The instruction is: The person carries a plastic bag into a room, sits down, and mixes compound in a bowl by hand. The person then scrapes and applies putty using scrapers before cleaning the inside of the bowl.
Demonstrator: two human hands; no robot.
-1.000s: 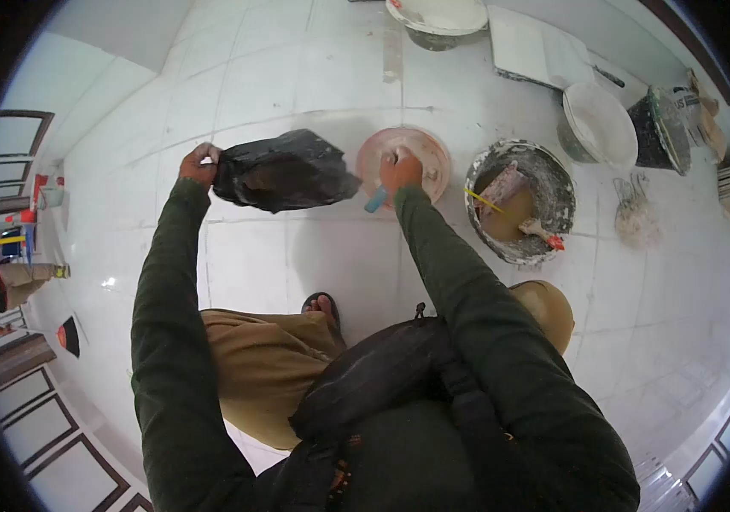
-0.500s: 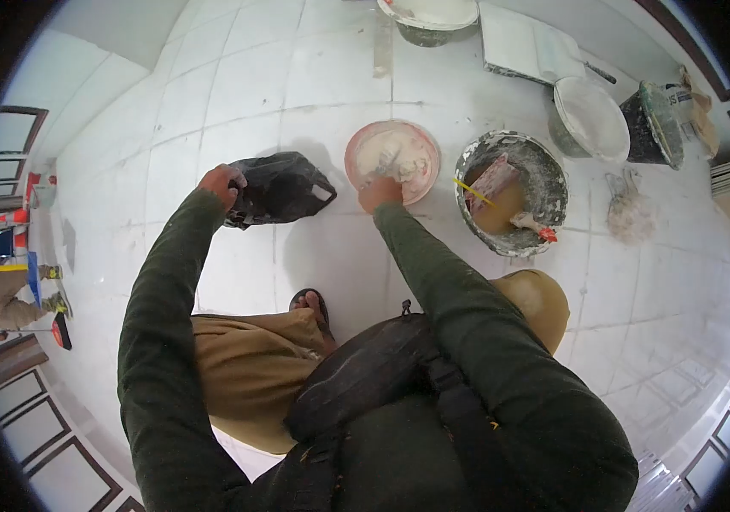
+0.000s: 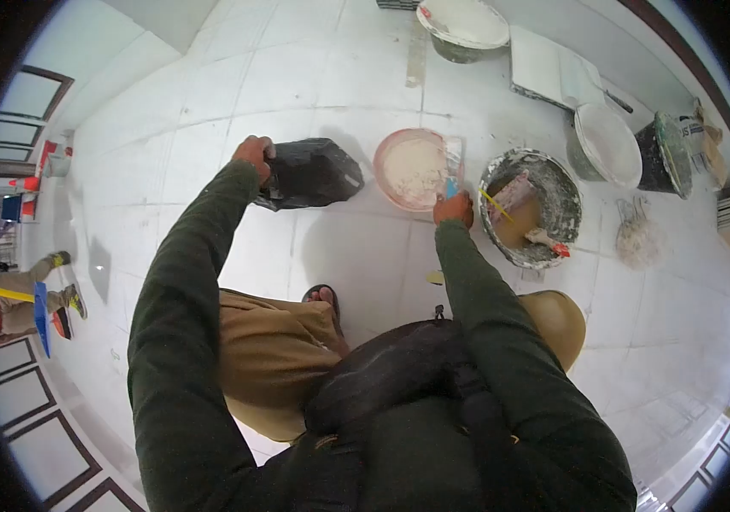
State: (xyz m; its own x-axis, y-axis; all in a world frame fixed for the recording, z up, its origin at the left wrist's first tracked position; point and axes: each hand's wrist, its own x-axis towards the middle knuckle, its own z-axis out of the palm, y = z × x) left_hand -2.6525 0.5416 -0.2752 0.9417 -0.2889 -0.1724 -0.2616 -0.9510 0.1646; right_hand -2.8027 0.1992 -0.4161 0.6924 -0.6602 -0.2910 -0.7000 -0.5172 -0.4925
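Observation:
My left hand (image 3: 255, 155) grips the left edge of a black plastic bag (image 3: 312, 174), which hangs open above the tiled floor. My right hand (image 3: 454, 208) is closed round the blue handle of a scraper (image 3: 451, 187), at the right rim of a round pink basin. Pale powder or paste lies in the pink basin (image 3: 414, 168). Just right of that hand stands a dark, plaster-crusted bucket (image 3: 570, 194) holding murky water, a yellow stick and a brush with a red end.
Further back are a white-rimmed tub (image 3: 461, 47), a white board (image 3: 536, 64), another pale bucket (image 3: 608, 145) and a black bucket (image 3: 664, 154). A pale splatter (image 3: 641, 239) marks the floor at right. At far left another person's legs (image 3: 36, 286) show beside a blue dustpan (image 3: 41, 317).
My right hand has moved from the middle of the pink basin to its right rim with the scraper. At far left, the other person and the blue dustpan have shifted.

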